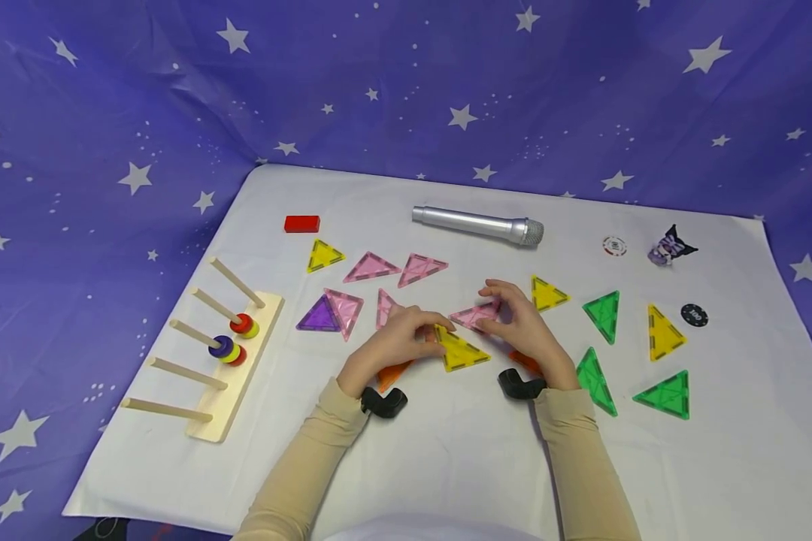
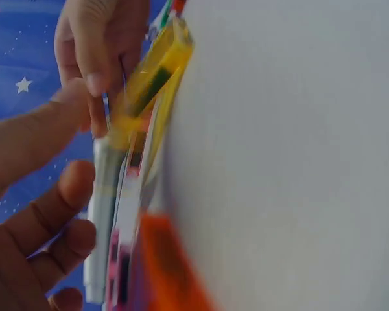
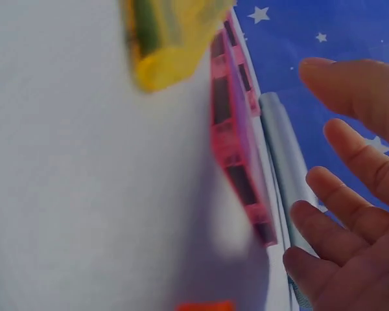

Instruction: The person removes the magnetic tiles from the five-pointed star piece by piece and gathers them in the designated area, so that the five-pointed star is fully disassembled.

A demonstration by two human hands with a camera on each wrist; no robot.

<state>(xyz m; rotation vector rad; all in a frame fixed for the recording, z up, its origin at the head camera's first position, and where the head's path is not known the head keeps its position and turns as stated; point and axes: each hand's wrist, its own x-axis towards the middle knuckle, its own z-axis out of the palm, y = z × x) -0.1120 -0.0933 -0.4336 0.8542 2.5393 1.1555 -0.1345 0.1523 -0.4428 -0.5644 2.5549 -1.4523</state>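
Joining triangle tiles mid-surface: the left hand [image 1: 392, 342] rests loose fingers on a yellow triangle [image 1: 462, 352], and the right hand [image 1: 524, 323] touches the adjoining pink triangle [image 1: 475, 315] with relaxed fingers. Next likely calls for aligning their edges.

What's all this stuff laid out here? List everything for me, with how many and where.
Yellow triangle tiles: 4; one at the hands, one far left, two right.
Pink triangle tiles: 5; two in the far row, two left of the hands, one at the fingertips.
Green triangle tiles: 3, right.
Purple triangle tile: 1, left.
Orange tiles: 2, partly under the hands.
Microphone: 1, silver, far middle.
Red block: 1, far left.
Peg rack with rings: 1, wooden, left edge.
Poker chips: 2, white, black.
Figurine: 1, purple and black, far right.
White sheet: 1.
Starry cloth: 1, blue.
Left hand, right hand: touching the middle tiles.
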